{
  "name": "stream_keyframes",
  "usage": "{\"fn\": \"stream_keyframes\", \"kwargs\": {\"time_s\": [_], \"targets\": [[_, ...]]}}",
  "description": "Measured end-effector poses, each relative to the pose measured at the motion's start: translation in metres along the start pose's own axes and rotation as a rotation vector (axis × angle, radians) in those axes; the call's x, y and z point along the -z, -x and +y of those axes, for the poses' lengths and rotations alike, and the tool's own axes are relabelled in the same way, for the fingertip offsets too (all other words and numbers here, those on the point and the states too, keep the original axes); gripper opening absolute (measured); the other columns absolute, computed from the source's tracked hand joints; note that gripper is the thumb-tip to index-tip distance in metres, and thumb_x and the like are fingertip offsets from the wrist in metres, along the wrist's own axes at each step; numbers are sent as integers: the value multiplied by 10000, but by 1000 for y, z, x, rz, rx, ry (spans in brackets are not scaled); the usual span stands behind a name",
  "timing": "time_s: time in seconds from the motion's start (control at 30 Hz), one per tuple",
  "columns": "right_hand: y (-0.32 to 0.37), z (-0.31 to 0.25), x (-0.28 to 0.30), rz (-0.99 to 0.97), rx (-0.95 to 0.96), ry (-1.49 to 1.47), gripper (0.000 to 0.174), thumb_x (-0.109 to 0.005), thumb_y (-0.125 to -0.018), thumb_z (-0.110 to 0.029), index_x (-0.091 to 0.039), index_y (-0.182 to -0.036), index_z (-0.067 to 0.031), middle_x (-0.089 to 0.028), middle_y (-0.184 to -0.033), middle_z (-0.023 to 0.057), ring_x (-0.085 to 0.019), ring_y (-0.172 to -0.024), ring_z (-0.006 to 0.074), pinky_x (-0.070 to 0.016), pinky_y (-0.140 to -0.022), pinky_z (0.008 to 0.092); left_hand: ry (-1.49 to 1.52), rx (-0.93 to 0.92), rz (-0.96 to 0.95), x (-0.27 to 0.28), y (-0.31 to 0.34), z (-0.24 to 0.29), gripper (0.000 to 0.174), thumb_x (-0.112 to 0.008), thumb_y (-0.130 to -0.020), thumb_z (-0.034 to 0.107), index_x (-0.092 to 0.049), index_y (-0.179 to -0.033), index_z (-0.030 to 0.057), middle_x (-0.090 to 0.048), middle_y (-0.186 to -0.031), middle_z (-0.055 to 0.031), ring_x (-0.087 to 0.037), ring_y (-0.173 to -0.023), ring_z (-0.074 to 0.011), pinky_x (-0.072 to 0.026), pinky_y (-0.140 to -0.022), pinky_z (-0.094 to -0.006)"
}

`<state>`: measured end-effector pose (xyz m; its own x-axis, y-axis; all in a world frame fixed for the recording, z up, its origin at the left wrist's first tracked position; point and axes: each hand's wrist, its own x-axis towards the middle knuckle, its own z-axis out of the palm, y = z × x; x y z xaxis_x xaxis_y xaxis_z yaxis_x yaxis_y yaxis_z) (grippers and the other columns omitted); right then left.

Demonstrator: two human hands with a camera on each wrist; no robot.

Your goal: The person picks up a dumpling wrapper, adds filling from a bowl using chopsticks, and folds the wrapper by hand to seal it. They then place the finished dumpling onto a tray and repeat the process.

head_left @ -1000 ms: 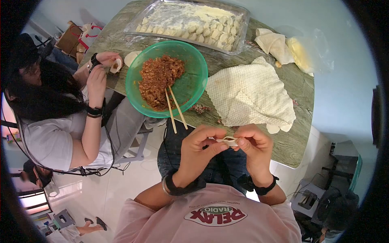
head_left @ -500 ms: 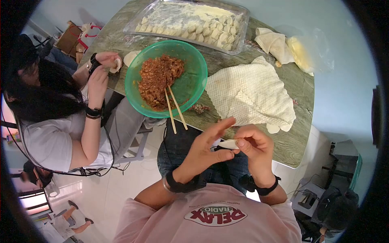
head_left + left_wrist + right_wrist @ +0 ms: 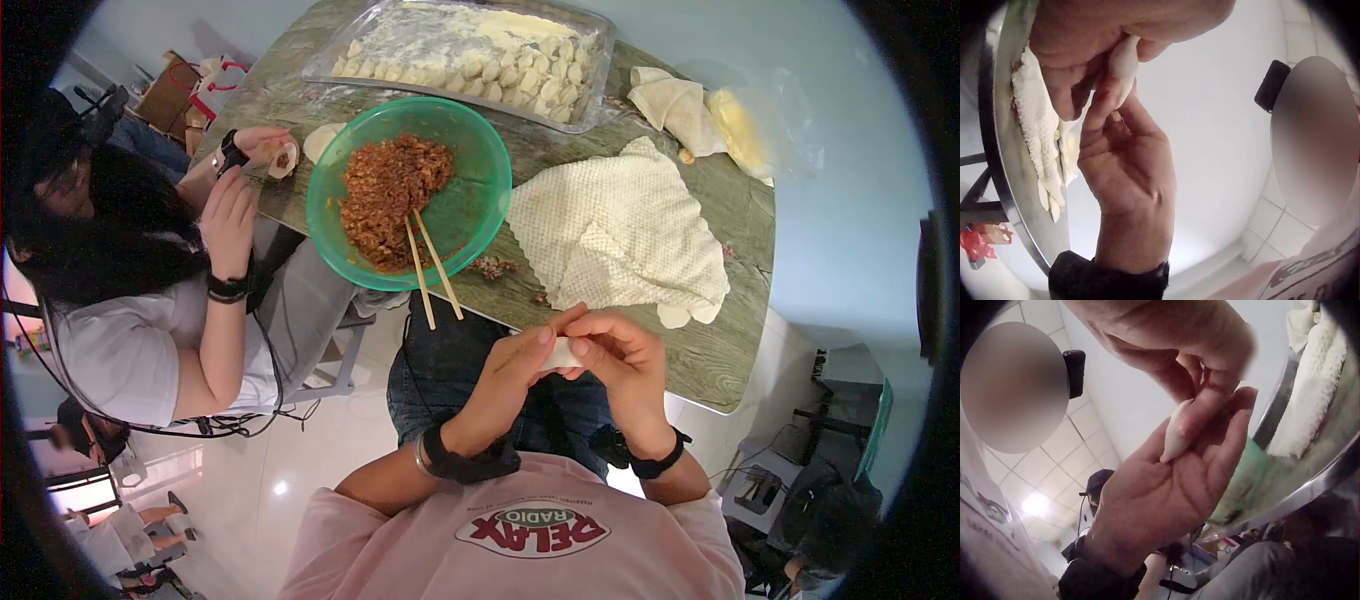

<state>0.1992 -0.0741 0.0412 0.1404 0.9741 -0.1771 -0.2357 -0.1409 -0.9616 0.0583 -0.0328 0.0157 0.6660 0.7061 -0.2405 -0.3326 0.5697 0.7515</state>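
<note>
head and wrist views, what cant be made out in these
Head: the left hand and right hand cover part of the dumpling.
Head: the cloth hides whatever lies beneath.
Right wrist: the left hand hides part of the green bowl.
Both wrist views: one face blurred.

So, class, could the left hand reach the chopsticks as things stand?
Probably yes: the chopsticks jut past the green bowl near the left hand, nothing visibly between, though it would first have to leave the dumpling.
</note>
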Motion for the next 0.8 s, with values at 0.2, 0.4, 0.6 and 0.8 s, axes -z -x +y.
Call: {"fn": "stream_keyframes", "kwargs": {"time_s": [0.2,0.4,0.6,0.8], "targets": [[-5,2,0,43,105,146,125,-577,-870,-29,-602,-990,-6,-603,-887,64,-588,-755,102,-461,-585,199,-63,38,65,6,0,-2,511,-340,-971,383,-489,-1207,-44,-599,-1088,-103,-588,-907,-145,-462,-808,-282],[-12,7,-14,188,152,-53,351,-590,-876,-272,-560,-1083,9,-590,-862,36,-513,-693,62,-419,-568,189,350,86,163,3,-6,-3,520,-291,-974,422,-532,-1138,-8,-633,-840,-74,-593,-754,-156,-451,-645,-271],[-18,10,-23,-33,-275,-486,438,-515,-881,-380,-594,-1035,23,-633,-835,38,-361,-458,6,-278,-401,154,508,8,127,-16,-10,-4,432,-283,-982,378,-532,-964,26,-613,-776,-95,-596,-643,-175,-471,-574,-272],[-18,12,-22,18,-324,-412,333,-558,-859,-287,-641,-897,33,-635,-684,63,-351,-348,30,-239,-319,184,343,-34,209,-16,-8,-9,385,-329,-974,319,-537,-981,-5,-626,-818,-133,-568,-509,-160,-455,-457,-244]]}}
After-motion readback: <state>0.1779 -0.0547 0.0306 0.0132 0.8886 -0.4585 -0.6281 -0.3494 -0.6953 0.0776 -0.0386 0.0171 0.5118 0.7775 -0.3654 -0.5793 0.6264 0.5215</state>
